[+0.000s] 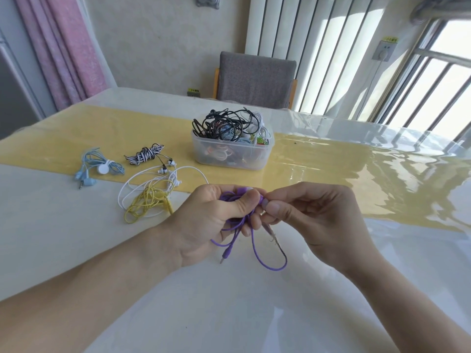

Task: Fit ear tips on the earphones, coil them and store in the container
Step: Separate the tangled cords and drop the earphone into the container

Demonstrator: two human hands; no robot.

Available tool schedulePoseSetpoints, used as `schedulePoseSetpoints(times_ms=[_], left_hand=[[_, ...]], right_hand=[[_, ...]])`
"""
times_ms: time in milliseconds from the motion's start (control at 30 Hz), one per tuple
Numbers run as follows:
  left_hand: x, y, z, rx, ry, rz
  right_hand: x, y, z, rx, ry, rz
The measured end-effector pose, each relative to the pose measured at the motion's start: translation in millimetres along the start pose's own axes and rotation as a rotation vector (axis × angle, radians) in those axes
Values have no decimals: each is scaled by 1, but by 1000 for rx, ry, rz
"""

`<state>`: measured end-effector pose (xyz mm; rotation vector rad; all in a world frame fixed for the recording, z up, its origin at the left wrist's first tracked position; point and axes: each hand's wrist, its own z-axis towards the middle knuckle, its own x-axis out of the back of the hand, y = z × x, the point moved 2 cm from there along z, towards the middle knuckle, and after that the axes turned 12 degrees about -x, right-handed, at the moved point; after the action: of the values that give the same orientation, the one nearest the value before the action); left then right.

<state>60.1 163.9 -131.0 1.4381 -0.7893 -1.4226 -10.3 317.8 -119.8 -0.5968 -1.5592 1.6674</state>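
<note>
A bundle of purple earphones [239, 225] is held above the table [229, 314], on the near side of the clear plastic container [230, 151], well apart from it. The bundle is gripped by the left hand [211, 220], with fingers and thumb curled round the gathered cord, while loops and the plug hang below the palm. A purple earbud [262, 201] at the top of the bundle is pinched between thumb and fingers of the right hand [305, 215]. The container is filled with tangled black, white and coloured cords. To the left of the container, on the yellow runner [318, 159], a blue set [94, 166] and a black-and-white striped set [149, 154] are laid. Nearer than these, left of the container, white earphones [142, 182] and yellow earphones [145, 202] are heaped together, touching.
</note>
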Motion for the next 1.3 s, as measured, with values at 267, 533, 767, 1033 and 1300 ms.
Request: schedulePoseSetpoints(times_ms=[267,533,767,1033,1300], left_hand=[[-3,-2,0,-92,24,51],[1,-4,0,-32,33,49],[-1,-5,2,-64,69,5],[2,-7,3,-74,122,6],[3,-10,3,-98,116,75]], right_hand=[[-4,-1,-2,95,0,54],[-4,1,-2,64,13,-15],[0,1,-1,18,-18,46],[-4,5,1,-49,26,39],[-6,7,1,-51,26,58]])
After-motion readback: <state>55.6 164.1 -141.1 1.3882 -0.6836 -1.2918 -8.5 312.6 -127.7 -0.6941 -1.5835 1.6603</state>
